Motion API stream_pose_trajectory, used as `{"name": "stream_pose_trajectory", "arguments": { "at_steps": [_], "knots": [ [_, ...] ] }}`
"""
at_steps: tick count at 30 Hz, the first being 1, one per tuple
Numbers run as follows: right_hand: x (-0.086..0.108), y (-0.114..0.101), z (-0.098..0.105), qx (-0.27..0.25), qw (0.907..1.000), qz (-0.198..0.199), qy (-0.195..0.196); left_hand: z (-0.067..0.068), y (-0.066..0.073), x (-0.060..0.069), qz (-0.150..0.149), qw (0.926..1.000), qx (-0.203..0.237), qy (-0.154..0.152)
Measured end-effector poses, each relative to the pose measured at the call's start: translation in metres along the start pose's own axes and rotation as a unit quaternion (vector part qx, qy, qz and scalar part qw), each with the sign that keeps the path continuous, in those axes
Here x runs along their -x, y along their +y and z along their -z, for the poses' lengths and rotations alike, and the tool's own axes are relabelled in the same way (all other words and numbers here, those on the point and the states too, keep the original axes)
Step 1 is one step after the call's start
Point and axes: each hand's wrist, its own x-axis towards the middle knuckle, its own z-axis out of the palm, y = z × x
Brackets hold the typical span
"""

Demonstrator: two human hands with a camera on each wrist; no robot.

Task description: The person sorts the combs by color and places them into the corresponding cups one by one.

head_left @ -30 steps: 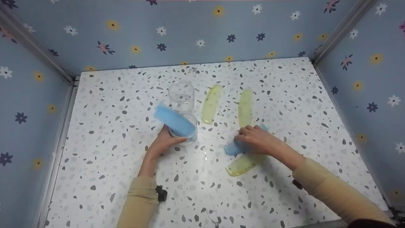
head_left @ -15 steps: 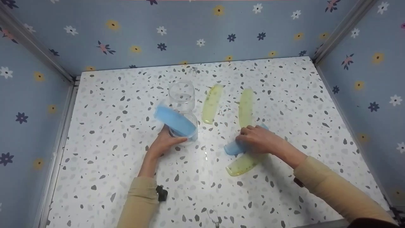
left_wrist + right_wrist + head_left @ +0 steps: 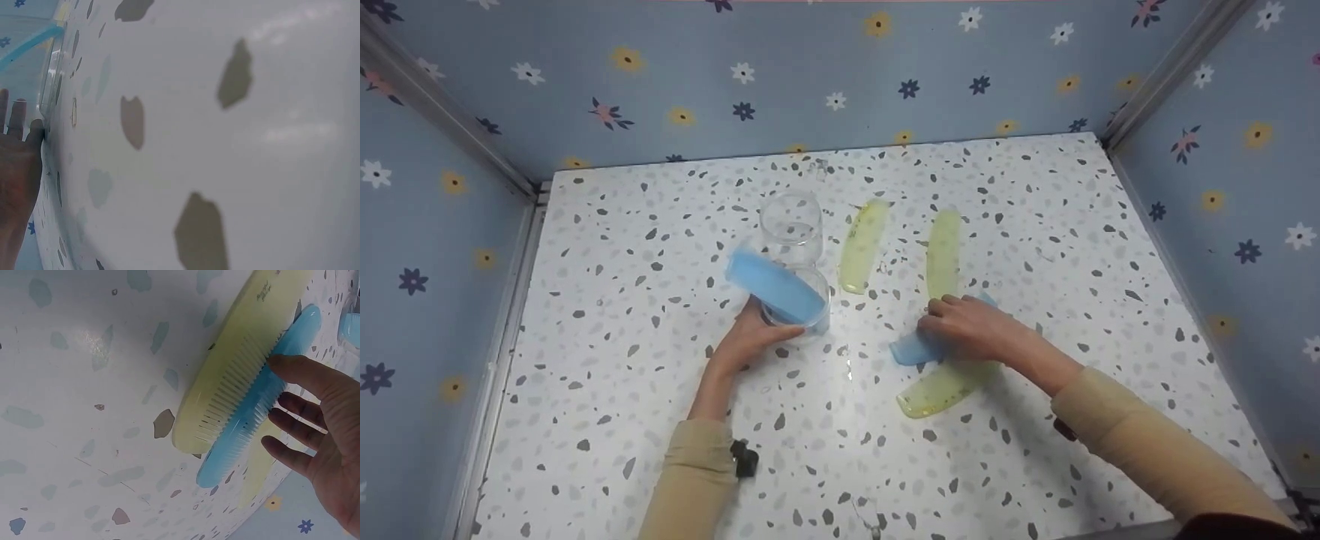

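My left hand (image 3: 746, 337) holds a clear cup (image 3: 820, 319), thumb at the front and fingers round its left side. A blue comb (image 3: 775, 285) leans tilted in that cup, one end above the rim. In the left wrist view, the fingers (image 3: 18, 115) show beside the clear wall. My right hand (image 3: 979, 330) pinches a second blue comb (image 3: 239, 419) near the table, its thumb at one edge and fingers towards the other. Close beside it is a yellow comb (image 3: 225, 382). The hand hides this blue comb's middle in the head view.
Behind the held cup stands another clear cup (image 3: 793, 240). Two more translucent yellow combs lie beyond my hands, a left one (image 3: 862, 247) and a right one (image 3: 943, 251). Flower-patterned walls (image 3: 840, 67) enclose the speckled table (image 3: 622, 225) at the back and sides.
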Motion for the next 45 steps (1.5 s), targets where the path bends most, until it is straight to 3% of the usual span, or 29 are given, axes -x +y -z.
{"name": "stream_pose_trajectory", "arguments": {
  "at_steps": [16, 28, 45],
  "knots": [
    [-0.003, 0.002, -0.003, -0.013, 0.9987, -0.027, -0.041, -0.001, 0.000, -0.001, 0.018, 0.9997, -0.016, 0.005],
    [-0.001, 0.004, 0.005, -0.055, 0.9976, -0.042, 0.002, -0.001, 0.001, -0.001, 0.018, 0.9997, -0.014, 0.008],
    [-0.012, 0.004, 0.031, -0.117, 0.9867, -0.095, 0.059, -0.001, 0.002, -0.001, 0.012, 0.9999, -0.003, 0.007]
  ]
}}
